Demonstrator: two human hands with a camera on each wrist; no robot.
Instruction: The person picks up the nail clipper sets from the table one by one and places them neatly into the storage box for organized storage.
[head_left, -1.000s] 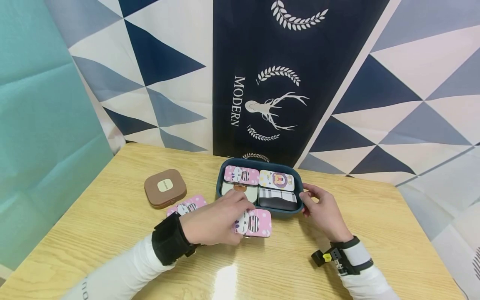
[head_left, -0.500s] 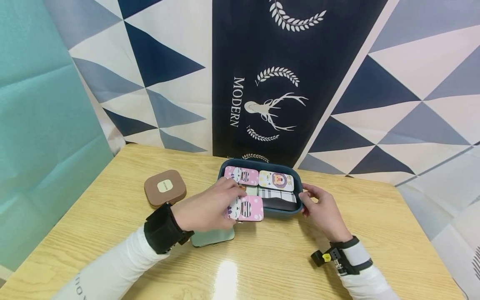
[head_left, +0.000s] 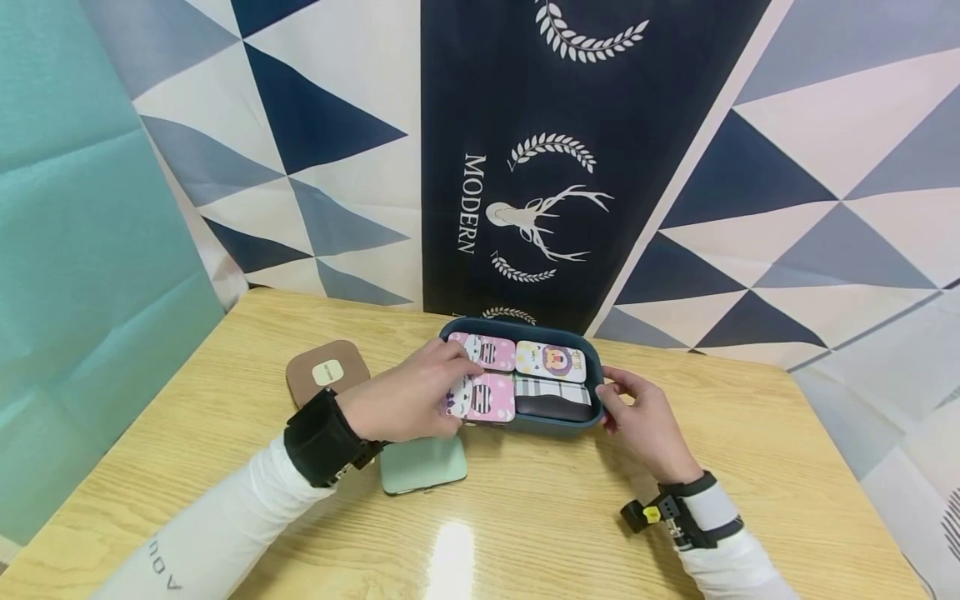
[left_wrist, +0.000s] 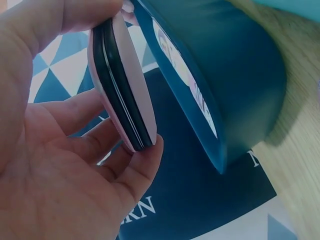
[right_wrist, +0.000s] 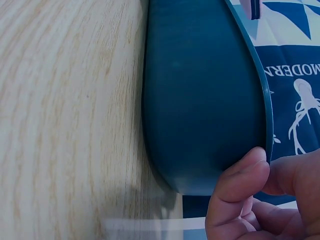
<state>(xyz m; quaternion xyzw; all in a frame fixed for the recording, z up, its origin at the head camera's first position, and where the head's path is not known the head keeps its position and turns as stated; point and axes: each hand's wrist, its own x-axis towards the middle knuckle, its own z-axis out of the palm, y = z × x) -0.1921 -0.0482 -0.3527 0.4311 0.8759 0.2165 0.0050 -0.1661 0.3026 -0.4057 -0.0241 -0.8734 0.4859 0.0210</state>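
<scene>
My left hand (head_left: 412,398) grips a pink cat-print case (head_left: 493,402) between thumb and fingers, over the front-left part of a dark blue bin (head_left: 558,427). In the left wrist view the case (left_wrist: 120,85) shows dark sides with a metal seam and stands apart from the bin's rim. My right hand (head_left: 651,423) pinches the bin's right end; in the right wrist view, thumb and fingers hold its rim. Inside the bin lie another pink cat case (head_left: 498,352), a white lion-print case (head_left: 551,360) and a striped black-and-white case (head_left: 555,400).
A mint green case (head_left: 423,467) lies on the wooden table (head_left: 555,533) in front of the left hand. A brown rounded case (head_left: 303,371) sits at the left, partly behind the left wrist. A patterned cloth (head_left: 517,125) rises behind the bin.
My left hand has carried the pink case up and leftward from in front of the bin to over it. The mint case came into view; a pink case at left went behind the arm.
</scene>
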